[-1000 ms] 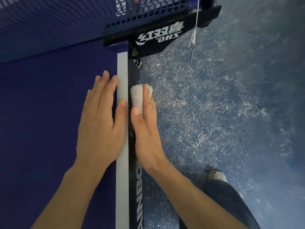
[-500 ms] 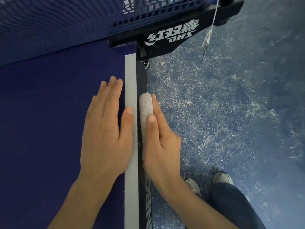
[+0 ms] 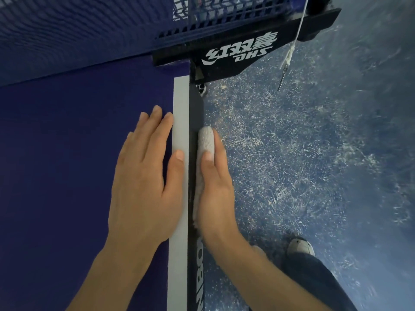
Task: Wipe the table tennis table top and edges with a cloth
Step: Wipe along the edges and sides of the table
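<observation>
Black net clamp [image 3: 235,55] blocks the edge ahead; straight fingers [image 3: 219,149] press cloth [image 3: 205,142].

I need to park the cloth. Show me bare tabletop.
Bare blue tabletop lies left of the left hand, up to the net. The side edge is crowded: the right hand presses the cloth there, with the net clamp beyond.

Most of the cloth [image 3: 206,144] is covered by the right hand [image 3: 214,194]. The edge lettering [image 3: 199,277] is cut off by that hand and the frame's bottom.
</observation>
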